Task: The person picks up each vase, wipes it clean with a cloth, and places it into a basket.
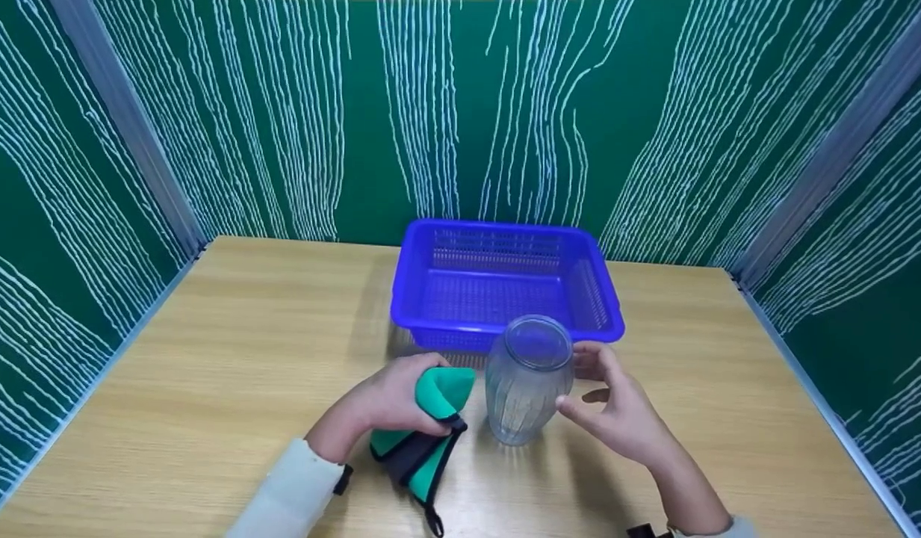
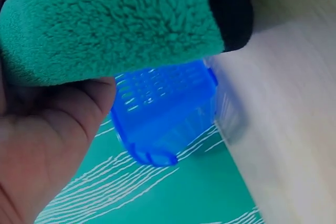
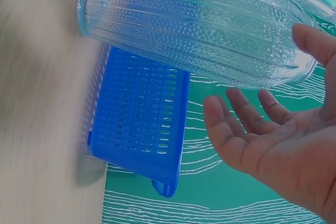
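Observation:
A green fleecy cloth (image 1: 445,388) with black trim and a hanging loop is folded in my left hand (image 1: 397,392), which grips it above the table. In the left wrist view the thumb presses under the fluffy cloth (image 2: 115,24). To its right stands a clear ribbed glass vase (image 1: 516,396), close in front of the basket. My right hand (image 1: 617,411) is at the vase's right side, fingers loosely spread. In the right wrist view, the thumb tip overlaps the vase (image 3: 194,30) near its upper end, while the other fingers of that hand (image 3: 283,145) are spread just beside the glass.
A blue-purple perforated plastic basket (image 1: 404,299) sits at the back middle of the wooden table (image 1: 228,359). Green panels (image 1: 490,112) with white wavy lines wall the table at the back and both sides, joined by grey posts (image 1: 131,112).

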`<state>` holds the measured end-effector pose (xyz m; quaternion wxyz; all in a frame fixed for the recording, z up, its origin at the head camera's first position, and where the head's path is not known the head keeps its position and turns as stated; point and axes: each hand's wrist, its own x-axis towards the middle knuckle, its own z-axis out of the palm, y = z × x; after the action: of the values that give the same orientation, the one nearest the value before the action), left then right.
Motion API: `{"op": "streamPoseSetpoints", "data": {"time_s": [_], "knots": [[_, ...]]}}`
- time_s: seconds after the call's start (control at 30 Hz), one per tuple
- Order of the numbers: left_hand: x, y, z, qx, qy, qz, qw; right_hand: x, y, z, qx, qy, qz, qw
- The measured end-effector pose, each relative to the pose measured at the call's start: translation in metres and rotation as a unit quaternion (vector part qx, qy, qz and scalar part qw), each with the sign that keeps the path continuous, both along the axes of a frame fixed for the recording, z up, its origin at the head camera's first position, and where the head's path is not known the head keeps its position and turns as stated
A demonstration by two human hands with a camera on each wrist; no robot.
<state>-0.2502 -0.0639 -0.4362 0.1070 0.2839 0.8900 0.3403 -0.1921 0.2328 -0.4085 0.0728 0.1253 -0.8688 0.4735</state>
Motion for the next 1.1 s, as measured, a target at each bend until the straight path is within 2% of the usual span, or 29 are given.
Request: {"op": "streamPoseSetpoints", "data": {"time_s": [0.2,0.4,0.57,0.7,0.93,1.1], "knots": [[0.013,-0.001,-0.002,-0.044,0.049,-0.023,0.9975,-0.004,0.001,-0.004,-0.009,0.003,0.009,1.000],[0.024,-0.005,-0.008,-0.059,0.091,-0.037,0.9934,-0.006,0.000,-0.003,-0.003,0.005,0.012,1.000],[0.030,-0.010,-0.015,-0.078,0.096,-0.042,0.9914,0.000,-0.008,0.006,-0.004,-0.004,0.013,1.000],[0.032,-0.012,-0.021,-0.093,0.107,-0.044,0.9889,-0.003,-0.009,0.000,-0.001,0.003,0.006,1.000],[0.030,-0.013,-0.019,-0.075,0.136,-0.034,0.9874,-0.008,-0.014,-0.015,0.004,0.009,-0.012,1.000],[0.016,-0.010,-0.007,-0.042,0.193,-0.008,0.9803,-0.010,-0.019,-0.020,-0.033,0.004,-0.017,0.999]]}}
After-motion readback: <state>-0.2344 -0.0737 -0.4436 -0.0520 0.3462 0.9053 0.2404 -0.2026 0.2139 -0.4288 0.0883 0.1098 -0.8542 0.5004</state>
